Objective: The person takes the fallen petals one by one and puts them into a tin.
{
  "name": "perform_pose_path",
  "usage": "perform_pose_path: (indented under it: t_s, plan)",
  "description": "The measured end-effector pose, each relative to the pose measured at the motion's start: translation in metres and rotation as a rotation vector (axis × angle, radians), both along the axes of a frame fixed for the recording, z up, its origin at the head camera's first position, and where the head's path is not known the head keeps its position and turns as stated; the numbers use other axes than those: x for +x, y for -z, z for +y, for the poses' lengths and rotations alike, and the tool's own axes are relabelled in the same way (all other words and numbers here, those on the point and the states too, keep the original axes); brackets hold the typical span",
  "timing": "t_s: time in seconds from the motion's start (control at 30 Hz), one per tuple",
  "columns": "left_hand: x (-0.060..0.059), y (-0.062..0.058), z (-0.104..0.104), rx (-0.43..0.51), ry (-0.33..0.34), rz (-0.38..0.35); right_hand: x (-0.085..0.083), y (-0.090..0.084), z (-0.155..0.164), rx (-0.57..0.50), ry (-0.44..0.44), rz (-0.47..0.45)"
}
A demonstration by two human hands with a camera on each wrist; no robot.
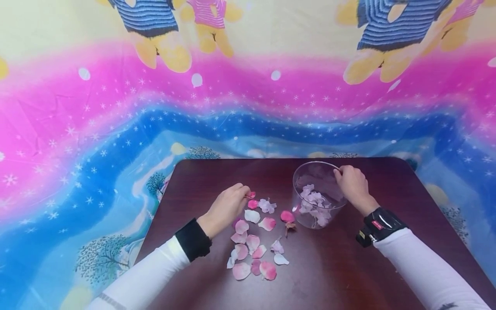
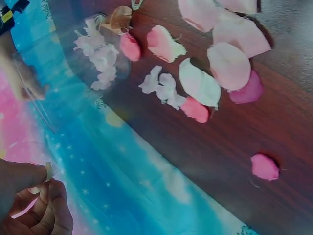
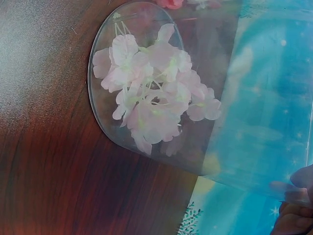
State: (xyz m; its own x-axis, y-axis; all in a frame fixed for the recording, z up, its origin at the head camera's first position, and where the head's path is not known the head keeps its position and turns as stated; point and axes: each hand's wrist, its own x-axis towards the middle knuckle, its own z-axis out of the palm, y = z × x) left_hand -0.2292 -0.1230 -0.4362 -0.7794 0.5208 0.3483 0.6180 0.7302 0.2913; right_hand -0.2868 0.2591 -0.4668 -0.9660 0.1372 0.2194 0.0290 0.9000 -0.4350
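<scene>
White sleeves come in from the bottom edge, both arms reaching over the dark reddish-brown surface (image 1: 333, 267). Loose fabric petals (image 1: 253, 249) are scattered on it, a mix of hot pink, pale pink and almost white, thin and cupped, some overlapping. They lie just left of the clear glass jar (image 1: 306, 172), which stands upright toward the far side of the surface.

Left hand (image 1: 226, 206) sits at the far-left end of the petal pile, fingers (image 2: 49, 205) curled in and pinching a small pale petal (image 2: 49, 171) between thumb and fingertip; the wrist view shows it lifted off the surface. A little cluster of lavender-white blossoms (image 1: 267, 206) lies between that hand and the jar.

Right hand (image 1: 352, 185) grips the jar's rim on its right side, fingers hooked over the edge. Inside the jar there's a heap of pale lilac-white blossoms (image 3: 151, 88) resting on the bottom, soft and ruffled with greenish centres. Behind the jar hangs a bright pink and blue cartoon cloth (image 1: 116, 129).
</scene>
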Motion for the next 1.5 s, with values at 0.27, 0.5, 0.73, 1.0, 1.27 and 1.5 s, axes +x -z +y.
perform_pose_path:
  t_s: [0.27,0.5,0.73,1.0,1.27,1.5]
  plan:
    - [0.0,-0.007,0.013,0.0,0.047,0.012,0.0,0.002,0.002,0.001,0.002,0.003]
    - [0.0,-0.013,0.025,-0.014,0.075,0.036,-0.001,0.003,0.003,-0.001,0.004,0.004]
    - [0.001,-0.016,0.041,-0.029,0.114,0.037,-0.001,0.004,0.002,-0.001,0.009,-0.005]
    - [-0.001,-0.022,0.062,-0.065,0.16,0.047,-0.002,0.006,0.002,0.007,0.01,-0.001]
    - [-0.011,-0.025,0.087,-0.082,0.152,0.05,-0.002,0.003,0.002,0.006,0.01,0.007]
    - [-0.022,-0.019,0.11,-0.082,0.155,0.076,-0.001,0.003,0.002,0.003,0.012,0.006]
